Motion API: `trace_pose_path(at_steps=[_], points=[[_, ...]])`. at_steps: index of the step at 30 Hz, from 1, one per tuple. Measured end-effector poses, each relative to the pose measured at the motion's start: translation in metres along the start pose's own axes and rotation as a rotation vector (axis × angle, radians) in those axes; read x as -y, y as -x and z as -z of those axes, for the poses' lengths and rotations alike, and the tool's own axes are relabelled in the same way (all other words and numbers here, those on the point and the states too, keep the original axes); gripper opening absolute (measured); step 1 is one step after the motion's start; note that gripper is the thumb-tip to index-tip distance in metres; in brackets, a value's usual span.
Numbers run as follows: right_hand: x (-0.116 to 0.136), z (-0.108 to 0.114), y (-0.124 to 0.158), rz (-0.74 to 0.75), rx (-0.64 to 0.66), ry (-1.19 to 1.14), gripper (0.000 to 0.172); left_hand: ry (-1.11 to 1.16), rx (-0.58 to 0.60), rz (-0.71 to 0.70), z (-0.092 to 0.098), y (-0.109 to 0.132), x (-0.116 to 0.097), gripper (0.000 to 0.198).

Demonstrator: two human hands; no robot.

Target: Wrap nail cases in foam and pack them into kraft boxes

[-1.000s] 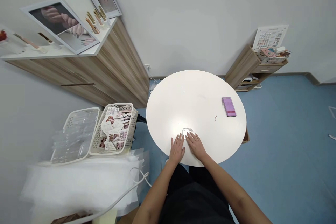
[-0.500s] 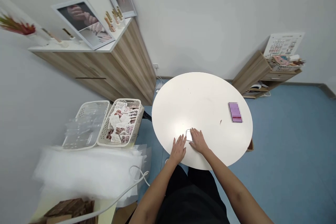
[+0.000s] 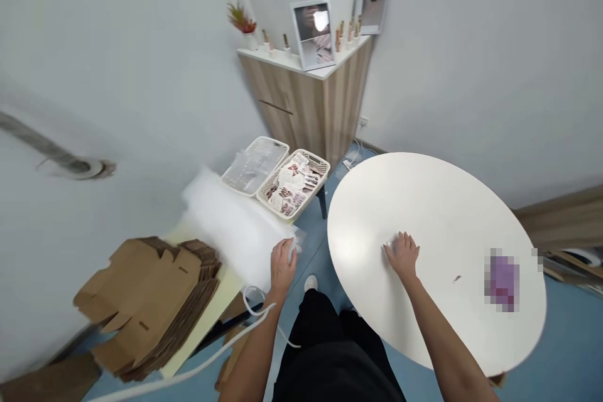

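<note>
Blue floor and dark trousers fill the bottom centre; just above, the left hand (image 3: pixel 282 264) curls its fingers onto the near edge of the white foam sheets (image 3: pixel 226 226) – gripping or only touching, I cannot tell. Right of centre, the right hand (image 3: pixel 403 254) lies flat, fingers spread, on a small clear packet (image 3: pixel 389 244) on the round table (image 3: pixel 438 201). The step in hand looks like a reach into the foam – thin sheets that call for a fingertip pinch

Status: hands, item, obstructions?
Left hand at edge of white foam sheets, grip unclear. Right hand flat on small clear item on round table. Nothing blocking either hand.
</note>
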State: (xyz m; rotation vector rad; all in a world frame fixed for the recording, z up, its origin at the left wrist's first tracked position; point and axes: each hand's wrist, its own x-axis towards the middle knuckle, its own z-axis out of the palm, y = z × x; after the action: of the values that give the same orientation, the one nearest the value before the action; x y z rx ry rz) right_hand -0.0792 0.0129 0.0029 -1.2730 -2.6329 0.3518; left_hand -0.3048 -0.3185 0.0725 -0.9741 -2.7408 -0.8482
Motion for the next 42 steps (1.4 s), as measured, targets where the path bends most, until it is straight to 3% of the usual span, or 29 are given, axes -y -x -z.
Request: trace_pose_path(at_steps=[3, 8, 13, 17, 20, 24, 31, 38, 39, 42], points=[[0.061, -0.002, -0.003, 0.214, -0.014, -0.101, 0.057, -0.066, -0.091, 0.147, 0.018, 0.021, 0.042, 0.040], [0.204, -0.004, 0.000, 0.684, 0.069, -0.338, 0.051, -0.135, -0.196, 0.337, 0.026, 0.044, 0.100, 0.054], [0.326, -0.018, 0.018, 1.033, 0.222, -0.394, 0.045, -0.158, -0.157, 0.381, 0.028, 0.040, 0.142, 0.059], [0.388, -0.040, 0.028, 1.161, 0.378, -0.293, 0.043, -0.169, -0.070, 0.326, 0.032, 0.029, 0.162, 0.053], [0.413, -0.057, 0.030, 1.211, 0.467, -0.187, 0.046, -0.184, 0.034, 0.277, 0.033, 0.021, 0.169, 0.052], [0.429, -0.069, 0.024, 1.255, 0.540, -0.078, 0.053, -0.202, 0.100, 0.274, 0.034, 0.013, 0.175, 0.046], [0.447, -0.065, 0.012, 1.323, 0.571, 0.073, 0.059, -0.160, 0.160, 0.293, 0.046, -0.004, 0.184, 0.033], [0.457, -0.068, 0.011, 1.354, 0.545, 0.178, 0.030, -0.091, 0.157, 0.320, 0.055, -0.010, 0.184, 0.026], [0.459, -0.068, 0.010, 1.338, 0.561, 0.188, 0.029, -0.076, 0.152, 0.323, 0.056, -0.008, 0.183, 0.028], [0.466, -0.065, 0.007, 1.267, 0.567, 0.155, 0.025, -0.014, 0.113, 0.312, 0.061, -0.003, 0.178, 0.058]])
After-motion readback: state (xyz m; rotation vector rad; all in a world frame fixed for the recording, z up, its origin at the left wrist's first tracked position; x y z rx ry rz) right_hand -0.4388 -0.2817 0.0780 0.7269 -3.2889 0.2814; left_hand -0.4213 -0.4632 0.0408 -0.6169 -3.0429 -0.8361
